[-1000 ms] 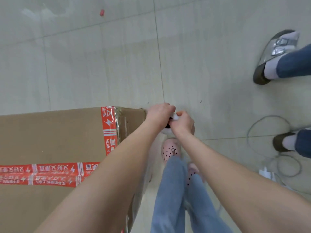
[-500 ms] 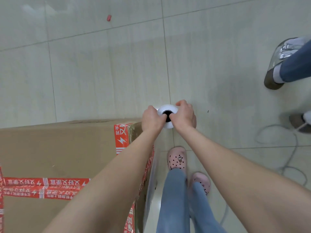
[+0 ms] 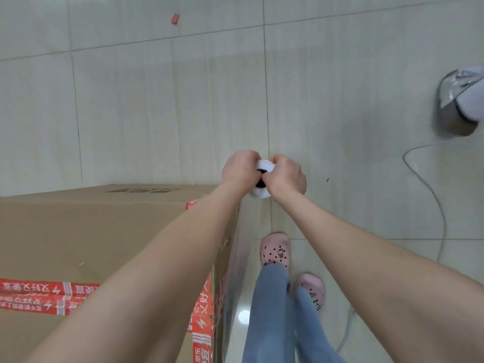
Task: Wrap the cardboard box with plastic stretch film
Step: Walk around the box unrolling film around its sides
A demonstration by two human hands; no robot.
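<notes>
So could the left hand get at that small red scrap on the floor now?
Probably not. The left hand, like the right hand, grips the white roll of stretch film beside the brown cardboard box, and the small red scrap lies far off across the tiles.

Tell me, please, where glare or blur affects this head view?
Head view: a glare spot sits between box and jeans; the grey shoe at right is motion-blurred; the roll is fairly sharp; light is soft and even.
</notes>
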